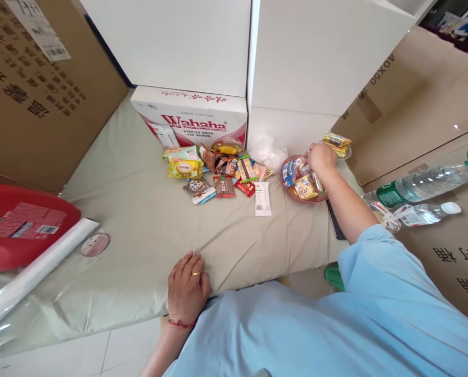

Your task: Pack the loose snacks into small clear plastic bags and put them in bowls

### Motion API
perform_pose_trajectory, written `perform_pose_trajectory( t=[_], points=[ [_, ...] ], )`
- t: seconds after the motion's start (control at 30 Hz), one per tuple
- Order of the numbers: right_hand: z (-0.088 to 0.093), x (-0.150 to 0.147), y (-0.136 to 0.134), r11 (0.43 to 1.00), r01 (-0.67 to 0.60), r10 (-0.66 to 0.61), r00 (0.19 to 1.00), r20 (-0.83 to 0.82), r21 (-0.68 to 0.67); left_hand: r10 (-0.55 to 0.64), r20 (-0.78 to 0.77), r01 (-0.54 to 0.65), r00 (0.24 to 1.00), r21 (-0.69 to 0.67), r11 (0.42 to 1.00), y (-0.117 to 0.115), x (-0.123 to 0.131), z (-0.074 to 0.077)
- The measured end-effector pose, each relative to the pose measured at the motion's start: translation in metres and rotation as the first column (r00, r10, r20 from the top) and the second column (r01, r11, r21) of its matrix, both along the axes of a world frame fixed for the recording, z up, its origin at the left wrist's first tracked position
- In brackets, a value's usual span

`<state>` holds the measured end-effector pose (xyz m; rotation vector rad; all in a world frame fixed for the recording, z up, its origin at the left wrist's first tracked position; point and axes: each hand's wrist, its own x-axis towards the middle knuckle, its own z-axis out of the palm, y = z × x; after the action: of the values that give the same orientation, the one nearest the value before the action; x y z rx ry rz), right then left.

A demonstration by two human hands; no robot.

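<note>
My left hand (pixel 187 288) lies palm down on the beige cloth (pixel 140 225) near its front edge, fingers slightly bent and holding nothing. My right hand (pixel 321 157) is at the back right rim of a round reddish bowl (pixel 314 198) of wrapped snacks, its fingers bent downward. What those fingers hold, if anything, is hidden. Inside the bowl a yellow and white packet (pixel 305 187) lies near the front. Just behind my right hand is a clear tray (pixel 348 152) with yellow packets. Left of the bowl, several snack packets (pixel 223 186) lie in a pile, with a white packet (pixel 263 199) in front.
A Wahaba-like printed white and red carton (pixel 195 118) stands behind the pile, beside a crumpled clear bag (pixel 267 152). Bottles (pixel 422 186) lie at the right near cardboard (pixel 414 94). A black flat object (pixel 336 222) sits below my right forearm. A red container (pixel 25 225) is at left.
</note>
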<state>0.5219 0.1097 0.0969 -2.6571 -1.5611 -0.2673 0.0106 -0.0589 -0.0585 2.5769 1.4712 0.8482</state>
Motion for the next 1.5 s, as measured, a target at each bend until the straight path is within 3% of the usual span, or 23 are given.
perform_pose_trajectory(
  t=[0.2,0.33,0.43,0.57,0.67,0.8,0.9,0.97,1.1,1.2,1.3,1.4,1.47,1.5],
  points=[
    [0.017,-0.043,0.025,0.963,-0.267,0.268,0.961,-0.065,0.026,-0.020,0.009,0.020,1.000,0.029,0.999,-0.001,0.000,0.000],
    [0.008,-0.084,0.050,0.907,-0.418,0.419,0.908,-0.011,0.051,-0.030,0.006,0.030,1.000,0.028,0.999,-0.002,0.002,0.004],
    [-0.003,-0.106,0.068,0.852,-0.523,0.523,0.850,0.061,-0.022,-0.029,0.008,0.029,1.000,0.027,0.999,-0.002,0.002,0.006],
    [-0.011,-0.118,0.083,0.844,-0.519,0.529,0.847,0.049,-0.133,-0.023,0.020,0.022,1.000,0.015,1.000,-0.003,0.001,0.005],
    [-0.006,-0.113,0.081,0.856,-0.515,0.516,0.856,-0.023,0.044,-0.030,0.038,0.030,0.999,0.011,1.000,-0.004,0.000,0.004],
    [0.010,-0.099,0.066,0.766,-0.484,0.577,0.808,-0.118,0.423,-0.033,0.113,0.036,0.993,-0.023,0.999,-0.004,-0.002,0.001],
    [0.017,-0.091,0.052,0.752,-0.351,0.571,0.770,-0.285,0.557,-0.012,0.271,0.046,0.963,-0.118,0.992,-0.002,-0.006,0.004],
    [0.017,-0.093,0.040,0.785,-0.187,0.541,0.673,-0.505,0.591,0.053,0.407,0.040,0.912,-0.217,0.975,0.002,-0.006,0.012],
    [0.005,-0.115,0.006,0.849,0.103,0.480,0.259,-0.838,0.518,0.224,0.590,0.077,0.776,-0.440,0.895,0.018,0.010,0.042],
    [-0.010,-0.145,-0.023,0.904,0.157,0.401,0.003,-0.916,0.397,0.331,0.679,0.194,0.655,-0.575,0.795,0.034,0.036,0.066],
    [-0.032,-0.181,-0.052,0.952,0.159,0.291,-0.202,-0.935,0.262,0.424,0.763,0.384,0.487,-0.624,0.681,0.051,0.065,0.083],
    [-0.059,-0.216,-0.080,0.976,0.144,0.201,-0.325,-0.924,0.161,0.561,0.761,0.600,0.326,-0.625,0.499,0.062,0.089,0.092],
    [-0.075,-0.234,-0.096,0.984,0.094,0.171,-0.319,-0.932,0.149,0.636,0.717,0.675,0.284,-0.621,0.398,0.064,0.100,0.091],
    [-0.081,-0.239,-0.102,0.986,0.039,0.167,-0.282,-0.945,0.163,0.654,0.702,0.683,0.283,-0.626,0.376,0.065,0.104,0.089]
  ],
)
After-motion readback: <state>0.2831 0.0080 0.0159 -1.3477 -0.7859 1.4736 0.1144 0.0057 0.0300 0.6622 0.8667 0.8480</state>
